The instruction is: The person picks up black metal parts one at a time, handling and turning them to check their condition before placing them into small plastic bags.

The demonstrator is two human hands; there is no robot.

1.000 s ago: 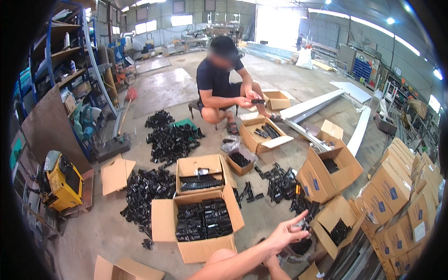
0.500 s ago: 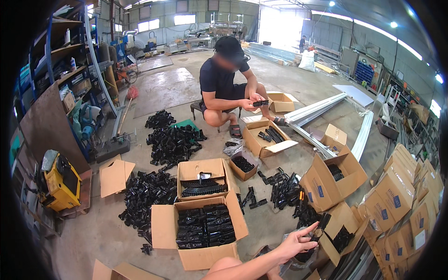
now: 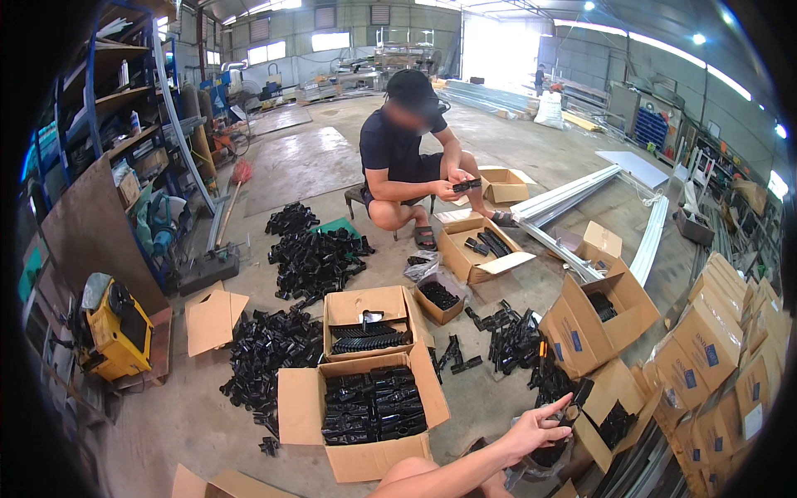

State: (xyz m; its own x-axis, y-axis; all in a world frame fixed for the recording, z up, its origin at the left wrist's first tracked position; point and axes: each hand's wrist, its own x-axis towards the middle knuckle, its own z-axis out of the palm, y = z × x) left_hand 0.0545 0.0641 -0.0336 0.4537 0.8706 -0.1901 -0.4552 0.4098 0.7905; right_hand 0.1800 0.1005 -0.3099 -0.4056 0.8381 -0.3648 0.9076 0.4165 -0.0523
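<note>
My left hand [image 3: 534, 433] reaches across to the lower right, its forearm rising from the bottom edge. The index finger stretches out against a short black plastic fitting [image 3: 584, 390] with a rounded end, and the other fingers curl around its lower part. Just beyond the fitting sits an open cardboard box [image 3: 628, 390] containing black pieces. Under the hand lies a clear plastic bag [image 3: 531, 471] with dark contents, partly covered. My right hand does not show; a patch of skin below the forearm is too hidden to identify.
An open carton [image 3: 299, 407] of stacked black fittings stands in front, another carton [image 3: 365, 303] behind it. Loose fittings [image 3: 274, 357] heap up at left. Across from me a seated person [image 3: 403, 149] holds a black fitting. Flattened cartons [image 3: 697, 349] lean at right.
The whole view has shifted slightly, so things sit a little further right. My left hand keeps its hold on the fitting, and the seated person still handles a black piece.
</note>
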